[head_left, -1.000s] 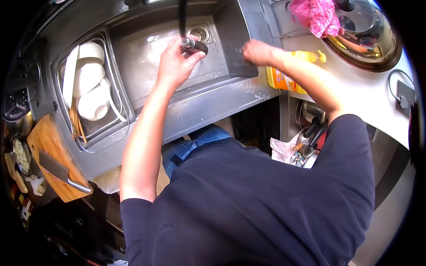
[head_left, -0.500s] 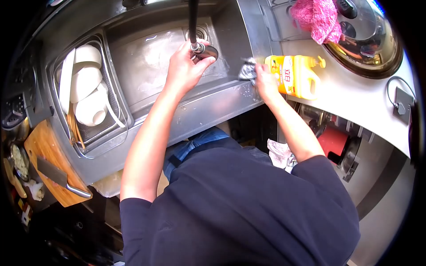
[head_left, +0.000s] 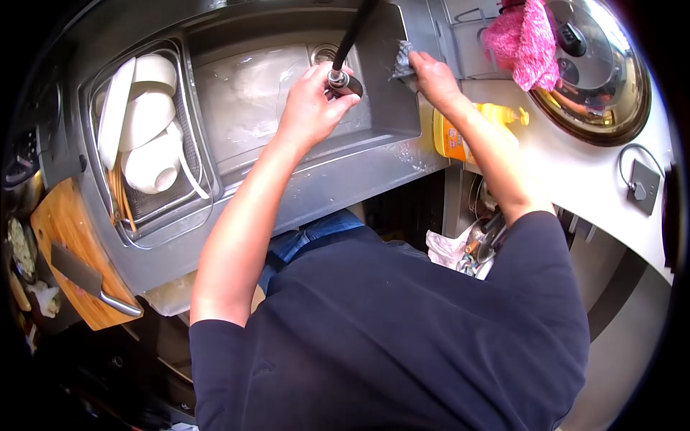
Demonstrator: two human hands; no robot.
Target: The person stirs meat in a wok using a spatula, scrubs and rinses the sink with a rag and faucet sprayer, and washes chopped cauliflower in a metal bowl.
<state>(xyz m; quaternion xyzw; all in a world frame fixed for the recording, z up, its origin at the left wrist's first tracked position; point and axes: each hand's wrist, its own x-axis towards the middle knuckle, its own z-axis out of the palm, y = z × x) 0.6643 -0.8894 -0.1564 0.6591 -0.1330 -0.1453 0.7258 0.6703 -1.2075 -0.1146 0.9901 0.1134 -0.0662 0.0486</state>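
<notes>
My left hand (head_left: 310,104) is closed around the tap's spray head (head_left: 348,85), over the steel sink (head_left: 251,100). A black hose (head_left: 356,32) runs up from it. At the sink's right rim, my right hand (head_left: 436,77) grips a crumpled silvery-grey cloth (head_left: 402,60); whether it is cloth or a scrubber is hard to tell. Below my right forearm lies a yellow detergent bottle (head_left: 449,136) with a pump top, partly hidden by the arm.
White bowls (head_left: 147,118) and chopsticks (head_left: 118,190) sit in a draining basket (head_left: 190,144) on the left. A knife (head_left: 79,269) lies on a wooden board (head_left: 68,215). On the right counter are a pink cloth (head_left: 521,43), a domed glass lid (head_left: 604,72) and a socket box (head_left: 645,187).
My right hand has moved up along the sink's right rim with the crumpled cloth, its forearm now crossing the bottle. My left hand still holds the spray head; the whole view has shifted slightly.
</notes>
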